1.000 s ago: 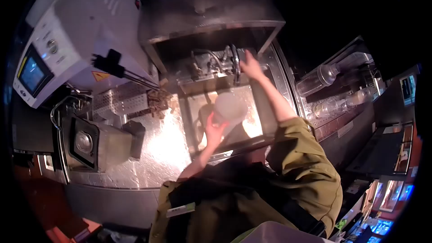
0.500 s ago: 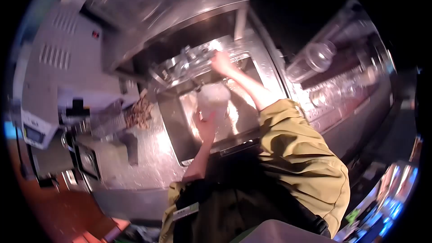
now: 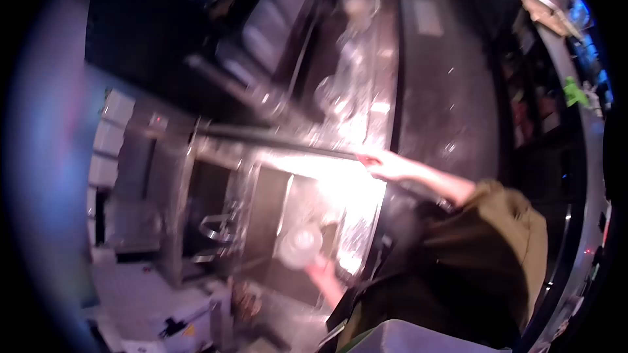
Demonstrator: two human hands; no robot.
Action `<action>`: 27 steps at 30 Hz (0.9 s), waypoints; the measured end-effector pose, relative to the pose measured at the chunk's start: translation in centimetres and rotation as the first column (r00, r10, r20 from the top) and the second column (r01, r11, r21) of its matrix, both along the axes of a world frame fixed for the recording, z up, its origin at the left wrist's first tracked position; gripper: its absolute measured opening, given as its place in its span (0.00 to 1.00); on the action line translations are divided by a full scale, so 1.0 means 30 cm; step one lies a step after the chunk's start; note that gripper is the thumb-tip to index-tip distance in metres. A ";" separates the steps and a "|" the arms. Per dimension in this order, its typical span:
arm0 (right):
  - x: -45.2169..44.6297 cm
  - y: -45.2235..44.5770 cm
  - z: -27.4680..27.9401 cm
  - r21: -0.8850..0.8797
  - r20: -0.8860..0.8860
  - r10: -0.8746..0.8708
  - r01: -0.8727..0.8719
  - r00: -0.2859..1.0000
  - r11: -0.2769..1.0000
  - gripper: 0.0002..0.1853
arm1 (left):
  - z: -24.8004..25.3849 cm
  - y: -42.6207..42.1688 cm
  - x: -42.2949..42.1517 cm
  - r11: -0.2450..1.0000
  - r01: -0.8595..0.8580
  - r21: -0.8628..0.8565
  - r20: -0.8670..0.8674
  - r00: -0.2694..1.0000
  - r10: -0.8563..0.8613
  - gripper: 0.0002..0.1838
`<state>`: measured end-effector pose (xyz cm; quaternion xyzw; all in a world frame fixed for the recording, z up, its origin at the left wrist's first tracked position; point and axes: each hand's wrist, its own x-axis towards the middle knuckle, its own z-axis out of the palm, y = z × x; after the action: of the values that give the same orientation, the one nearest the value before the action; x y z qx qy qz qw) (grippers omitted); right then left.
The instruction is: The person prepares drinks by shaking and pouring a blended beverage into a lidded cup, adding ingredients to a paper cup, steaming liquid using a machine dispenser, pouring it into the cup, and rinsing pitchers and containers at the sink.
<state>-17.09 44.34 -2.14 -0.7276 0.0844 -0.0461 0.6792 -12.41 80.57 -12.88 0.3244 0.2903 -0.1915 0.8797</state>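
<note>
My left hand (image 3: 322, 273) grips a round, translucent plastic container (image 3: 302, 246) from the side, with the fingers partly hidden against it. The container is over the metal sink (image 3: 267, 222). My right hand (image 3: 378, 162) is off to the right of the sink, at the edge of the brightly lit steel counter (image 3: 327, 165). Motion and glare smear its fingers, so whether it holds or touches anything there is unclear. A curved metal faucet (image 3: 219, 230) rises behind the sink, apart from both hands.
Clear containers (image 3: 335, 97) stand on the counter beyond the sink. A brown clump (image 3: 246, 301) lies near the sink's left end, by a pale machine (image 3: 154, 301). A dark counter (image 3: 451, 91) runs along the right.
My right hand has left the faucet and reached rightward to the counter edge. The view has swung to the right. My left hand still holds the container over the sink.
</note>
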 end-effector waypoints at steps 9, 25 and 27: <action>-0.673 -0.503 -0.213 -0.021 -0.380 -0.180 0.187 0.907 0.982 0.28 | 0.337 -0.543 -0.134 0.818 0.404 0.409 0.216 0.829 -0.517 0.19; -0.689 -1.902 0.075 -0.591 0.075 -0.494 0.438 0.866 0.677 0.52 | 0.391 -2.752 -0.206 0.211 0.847 0.488 0.266 0.086 -0.960 0.21; -0.559 -2.134 -0.019 -0.671 0.132 -0.499 0.447 0.857 0.591 0.51 | 0.342 -2.963 -0.096 0.316 0.874 0.368 0.219 0.249 -0.943 0.17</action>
<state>-33.87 -19.68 -2.70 -0.8764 0.2754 -0.2266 0.3237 -15.29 -8.33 -2.62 0.5369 -0.1210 -0.5688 0.6112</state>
